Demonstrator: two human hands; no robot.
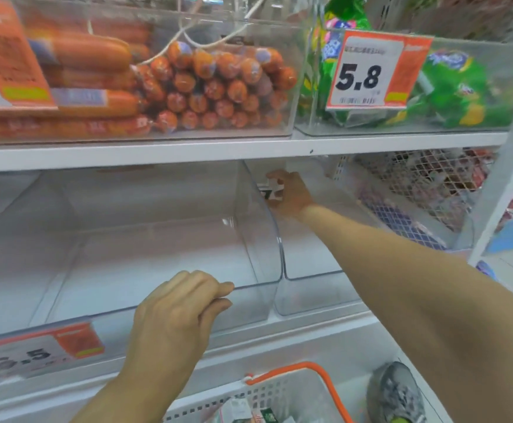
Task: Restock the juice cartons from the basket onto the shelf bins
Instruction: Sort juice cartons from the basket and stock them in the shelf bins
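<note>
Trouble looks likeliest deep in the right-hand bin (pixel 310 270): the right hand (pixel 291 193) grips a carton (pixel 272 190) near the shelf's back edge, where it could topple if released carelessly. Left hand (pixel 175 312) curls over the empty bin's (pixel 157 254) front rim; more cartons wait in the basket (pixel 279 395) below.

Single head-worn view, wide-angle, facing forward and slightly down at shelving, close range. Left hand (pixel 181 306) low centre, nearest lens, on front rim of clear bin (pixel 258 248); right hand (pixel 288 193) farther in, reaching to rear of neighbouring bin. Upper shelf (pixel 188 152) above both hands, seen from just below. Basket (pixel 304 389) below hands at bottom edge, seen from above. Edges bowed, blurred.
</note>
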